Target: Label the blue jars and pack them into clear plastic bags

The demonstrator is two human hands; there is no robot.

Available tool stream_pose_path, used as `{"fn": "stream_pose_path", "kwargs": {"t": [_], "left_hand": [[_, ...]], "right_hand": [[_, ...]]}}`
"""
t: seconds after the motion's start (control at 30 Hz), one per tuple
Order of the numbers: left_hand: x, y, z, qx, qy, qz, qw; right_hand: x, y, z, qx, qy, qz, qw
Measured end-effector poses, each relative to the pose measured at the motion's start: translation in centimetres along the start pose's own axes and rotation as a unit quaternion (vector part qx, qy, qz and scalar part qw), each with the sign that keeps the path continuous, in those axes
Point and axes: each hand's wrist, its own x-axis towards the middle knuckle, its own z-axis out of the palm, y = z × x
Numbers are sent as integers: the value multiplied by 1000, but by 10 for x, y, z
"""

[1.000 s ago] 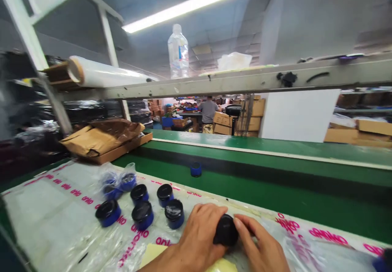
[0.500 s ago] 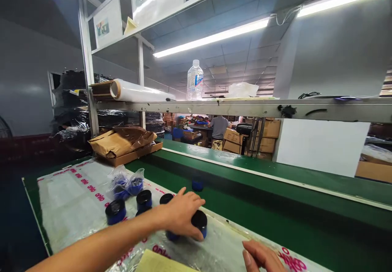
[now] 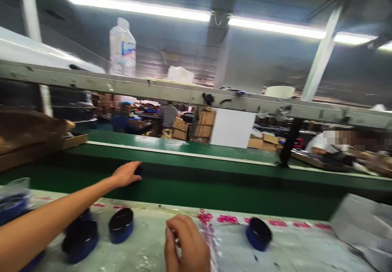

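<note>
Out past the left fingers: a small dark jar (image 3: 139,170) on the green conveyor surface (image 3: 214,198), mostly hidden behind them, only its dark top showing.
Left hand (image 3: 124,174): stretched way out over the belt, fingers (image 3: 130,170) curved over and touching that jar. Too blurry to tell if they've actually clamped on it.
Right hand (image 3: 185,243): low down near the camera over a plastic sheet with pink print (image 3: 147,239), fingers (image 3: 180,233) curled in loosely. Can't tell if there's anything small in them, nothing shows.
Just left of the right fingers: a black-lidded blue jar (image 3: 121,225), and past it another one (image 3: 80,241) right under the left forearm.
Right of the right fingers: one more black-lidded blue jar (image 3: 259,234) on the sheet, with crumpled white plastic (image 3: 361,223) further along.
Far left of both hands: a clear bag with blue jars in it (image 3: 12,202).
Well beyond the fingers: a water bottle (image 3: 122,47) up behind a grey shelf rail (image 3: 183,94), and further back a co-worker in a grey shirt (image 3: 169,114) near stacked cardboard boxes (image 3: 203,123).
</note>
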Motion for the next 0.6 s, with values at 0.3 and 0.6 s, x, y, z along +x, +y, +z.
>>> {"fn": "stream_pose_path", "kwargs": {"t": [0.3, 0.6], "left_hand": [[-62, 122, 43, -259, -201, 77, 941], [-136, 176, 63, -400, -291, 97, 863]], "right_hand": [[27, 11, -43, -78, 25, 104, 991], [17, 17, -163, -190, 11, 320, 928]]}}
